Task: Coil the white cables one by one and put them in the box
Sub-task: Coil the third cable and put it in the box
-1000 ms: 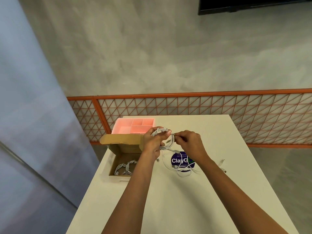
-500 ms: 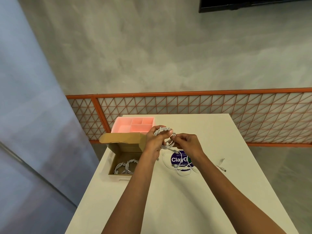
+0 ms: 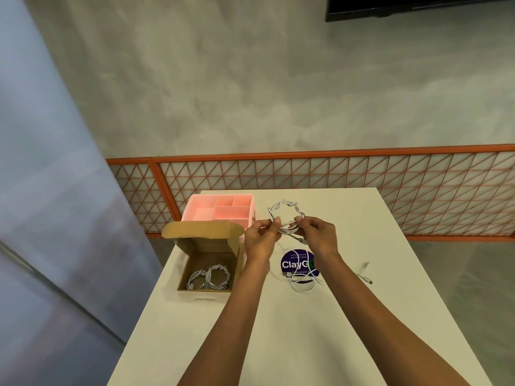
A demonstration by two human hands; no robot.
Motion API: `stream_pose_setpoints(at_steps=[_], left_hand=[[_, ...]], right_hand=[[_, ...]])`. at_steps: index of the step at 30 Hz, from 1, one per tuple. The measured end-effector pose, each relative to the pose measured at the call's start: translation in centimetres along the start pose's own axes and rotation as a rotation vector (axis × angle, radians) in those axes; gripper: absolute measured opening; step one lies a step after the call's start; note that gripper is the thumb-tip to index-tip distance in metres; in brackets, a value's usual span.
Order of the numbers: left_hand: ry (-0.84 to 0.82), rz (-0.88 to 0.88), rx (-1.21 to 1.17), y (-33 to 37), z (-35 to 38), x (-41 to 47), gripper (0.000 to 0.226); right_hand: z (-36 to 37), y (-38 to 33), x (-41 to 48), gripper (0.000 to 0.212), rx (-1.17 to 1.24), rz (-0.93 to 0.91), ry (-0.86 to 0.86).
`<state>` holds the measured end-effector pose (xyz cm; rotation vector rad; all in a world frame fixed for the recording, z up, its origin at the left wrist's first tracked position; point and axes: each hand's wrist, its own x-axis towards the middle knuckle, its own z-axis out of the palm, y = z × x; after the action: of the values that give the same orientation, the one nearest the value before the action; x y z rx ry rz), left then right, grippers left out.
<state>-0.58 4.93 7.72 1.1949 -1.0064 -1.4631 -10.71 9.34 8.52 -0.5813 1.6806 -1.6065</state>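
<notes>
Above the white table (image 3: 278, 316), the left hand (image 3: 260, 240) and right hand (image 3: 319, 236) each pinch a coiled white cable (image 3: 287, 229) in curled fingertips, ring upright between them. Just left, the brown cardboard box (image 3: 211, 243) stands open, holding two white coils (image 3: 210, 278). A loose white cable (image 3: 302, 282) sprawls beneath the wrists.

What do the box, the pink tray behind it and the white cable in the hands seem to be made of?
The box looks like cardboard, matte brown, with folded flaps. The pink tray is probably moulded plastic, smooth, with thin dividers. The white cable likely has a flexible plastic sheath, since it bends into loops.
</notes>
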Motion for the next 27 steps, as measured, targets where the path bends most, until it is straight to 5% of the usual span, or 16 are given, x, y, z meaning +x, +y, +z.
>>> stream_pose_setpoints(at_steps=[5, 21, 27], left_hand=[[0.083, 0.069, 0.047, 0.2, 0.4, 0.5, 0.008], [-0.215, 0.231, 0.011, 1.1, -0.5, -0.7, 0.006], [-0.226, 0.209, 0.007, 0.8, -0.7, -0.7, 0.014]], right_hand=[[0.3, -0.6, -0.9, 0.016, 0.031, 0.058, -0.093], [0.1, -2.2, -0.4, 0.02, -0.039, 0.499, -0.387], [0.4, -1.6, 0.8, 0.016, 0.033, 0.398, -0.3]])
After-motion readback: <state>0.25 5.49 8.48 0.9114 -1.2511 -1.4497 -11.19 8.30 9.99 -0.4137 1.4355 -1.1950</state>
